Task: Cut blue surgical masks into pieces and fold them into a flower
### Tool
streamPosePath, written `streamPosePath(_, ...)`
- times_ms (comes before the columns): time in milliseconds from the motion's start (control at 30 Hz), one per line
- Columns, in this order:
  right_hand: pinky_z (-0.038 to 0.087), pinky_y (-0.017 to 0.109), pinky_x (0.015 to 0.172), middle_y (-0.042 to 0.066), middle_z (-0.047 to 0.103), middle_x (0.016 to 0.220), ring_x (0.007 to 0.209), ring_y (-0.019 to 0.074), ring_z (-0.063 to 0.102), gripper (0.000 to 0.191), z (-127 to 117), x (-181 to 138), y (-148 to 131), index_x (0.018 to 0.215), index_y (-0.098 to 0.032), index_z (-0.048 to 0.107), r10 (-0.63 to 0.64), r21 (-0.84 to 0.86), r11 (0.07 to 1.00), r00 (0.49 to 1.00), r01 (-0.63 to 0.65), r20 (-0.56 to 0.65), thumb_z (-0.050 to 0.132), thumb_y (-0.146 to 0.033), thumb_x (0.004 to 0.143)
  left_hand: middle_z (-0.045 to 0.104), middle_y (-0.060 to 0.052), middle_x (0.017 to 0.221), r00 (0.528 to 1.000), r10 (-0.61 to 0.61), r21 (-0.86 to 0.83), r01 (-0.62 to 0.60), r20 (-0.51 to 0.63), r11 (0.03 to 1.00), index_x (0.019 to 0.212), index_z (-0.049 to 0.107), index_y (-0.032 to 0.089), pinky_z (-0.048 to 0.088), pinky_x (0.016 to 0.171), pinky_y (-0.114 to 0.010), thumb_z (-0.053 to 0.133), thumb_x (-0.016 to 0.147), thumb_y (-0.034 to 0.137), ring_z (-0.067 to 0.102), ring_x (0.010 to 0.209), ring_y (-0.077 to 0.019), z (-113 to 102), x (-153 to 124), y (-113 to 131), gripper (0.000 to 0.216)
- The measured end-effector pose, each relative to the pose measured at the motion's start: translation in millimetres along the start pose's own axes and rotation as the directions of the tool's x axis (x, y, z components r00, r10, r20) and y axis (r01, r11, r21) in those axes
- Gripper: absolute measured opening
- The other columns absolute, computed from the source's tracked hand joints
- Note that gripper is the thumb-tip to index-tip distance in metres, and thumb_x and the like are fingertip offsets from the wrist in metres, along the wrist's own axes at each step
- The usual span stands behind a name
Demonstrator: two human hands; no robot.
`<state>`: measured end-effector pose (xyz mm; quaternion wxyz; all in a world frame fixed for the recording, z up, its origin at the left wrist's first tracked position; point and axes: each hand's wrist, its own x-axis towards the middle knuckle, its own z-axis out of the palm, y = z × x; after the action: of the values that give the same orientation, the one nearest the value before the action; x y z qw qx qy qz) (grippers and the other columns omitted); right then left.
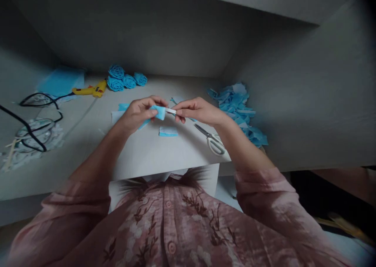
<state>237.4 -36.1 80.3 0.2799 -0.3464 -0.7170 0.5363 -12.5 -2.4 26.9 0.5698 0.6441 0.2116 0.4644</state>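
Note:
My left hand pinches a folded piece of blue fabric-like sheet between thumb and fingers. From that piece a thin white stick or strip runs across to my right hand, whose thumb and fingertips are closed on its other end. Which material the white part is made of I cannot tell. Below the hands lies a small white-and-blue cut piece. Scissors with white handles rest by my right forearm, blades pointing away from me. More blue and white pieces lie partly behind my left hand.
Several blue rolled flowers stand at the back, beside a yellow glue gun with a black cord. A heap of blue scraps lies along the right wall. Blue sheets are stacked back left; pale scraps lie left.

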Motion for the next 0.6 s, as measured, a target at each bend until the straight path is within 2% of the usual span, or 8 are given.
streamPosePath(67,0.051,0.028,0.076,0.002,0.077,0.083,0.075,0.0135,0.063,0.023,-0.6,1.4,-5.2,0.098,-0.019,0.081,-0.032,-0.145,0.989,0.999,0.027,-0.037,0.074,-0.039,0.091,0.075,-0.012,0.107,0.998,-0.049,0.019,0.048,0.048,0.999,0.069,0.066,0.016,0.051,0.058,-0.025,0.089,0.074,0.044,0.068,0.08,-0.0176,4.2,-2.0,-3.0,0.036)
streamPosePath(133,0.052,0.032,0.086,0.004,0.078,0.093,0.09,0.0188,0.068,0.018,4.1,0.8,-8.2,0.094,-0.022,0.081,-0.117,-0.251,0.966,0.973,0.064,-0.2,0.079,-0.038,0.086,0.074,-0.009,0.098,0.999,-0.047,0.003,0.047,0.011,0.999,0.071,0.068,0.016,0.053,0.06,-0.026,0.089,0.073,0.044,0.064,0.071,-0.0146,7.9,-2.0,-9.6,0.035)
streamPosePath(233,0.05,0.037,0.103,0.006,0.077,0.112,0.115,0.0242,0.067,0.021,21.5,-2.6,-3.1,0.101,-0.026,0.079,-0.238,-0.237,0.964,0.776,0.117,-0.584,0.077,-0.041,0.088,0.072,-0.007,0.093,0.986,0.018,-0.017,-0.022,-0.168,1.0,0.073,0.069,0.017,0.056,0.073,-0.029,0.089,0.072,0.043,0.066,0.078,-0.0157,12.4,0.4,-20.1,0.032)
streamPosePath(267,0.049,0.038,0.105,0.006,0.077,0.114,0.115,0.0234,0.067,0.022,29.3,-3.2,1.7,0.103,-0.026,0.078,-0.22,-0.166,0.976,0.688,0.145,-0.691,0.072,-0.045,0.091,0.071,-0.006,0.093,0.972,0.053,-0.01,-0.056,-0.229,0.998,0.071,0.068,0.018,0.056,0.079,-0.03,0.089,0.071,0.041,0.066,0.083,-0.0163,13.8,1.0,-22.8,0.032)
streamPosePath(300,0.05,0.038,0.105,0.006,0.077,0.112,0.113,0.0227,0.068,0.024,37.5,-2.9,7.3,0.103,-0.027,0.077,-0.16,-0.069,0.984,0.645,0.164,-0.747,0.07,-0.047,0.092,0.071,-0.006,0.095,0.959,0.082,-0.001,-0.086,-0.27,0.996,0.071,0.068,0.018,0.055,0.085,-0.031,0.089,0.071,0.04,0.067,0.088,-0.0169,15.3,1.2,-24.9,0.031)
streamPosePath(400,0.053,0.038,0.104,0.007,0.078,0.119,0.116,0.0225,0.069,0.034,61.2,3.2,22.6,0.107,-0.026,0.077,0.046,0.262,0.947,0.731,0.185,-0.681,0.074,-0.052,0.086,0.071,-0.006,0.1,0.939,0.173,0.052,-0.165,-0.296,0.985,0.074,0.069,0.02,0.052,0.095,-0.034,0.084,0.077,0.038,0.067,0.099,-0.0186,20.3,-0.8,-28.2,0.024)
streamPosePath(467,0.052,0.037,0.108,0.006,0.076,0.129,0.124,0.0219,0.068,0.037,73.0,9.3,26.4,0.111,-0.026,0.077,0.074,0.416,0.875,0.778,0.25,-0.623,0.077,-0.05,0.084,0.071,-0.006,0.102,0.933,0.237,0.111,-0.214,-0.272,0.971,0.077,0.07,0.021,0.051,0.098,-0.035,0.08,0.082,0.037,0.068,0.103,-0.0198,24.2,-3.5,-28.6,0.02)
streamPosePath(600,0.049,0.035,0.115,0.004,0.079,0.123,0.121,0.019,0.07,0.028,82.5,15.3,21.5,0.106,-0.025,0.078,0.055,0.466,0.816,0.757,0.343,-0.652,0.078,-0.042,0.083,0.074,-0.007,0.098,0.925,0.333,0.242,-0.285,-0.186,0.927,0.076,0.071,0.021,0.053,0.094,-0.036,0.078,0.083,0.032,0.069,0.097,-0.0202,32.8,-7.9,-28.4,0.015)
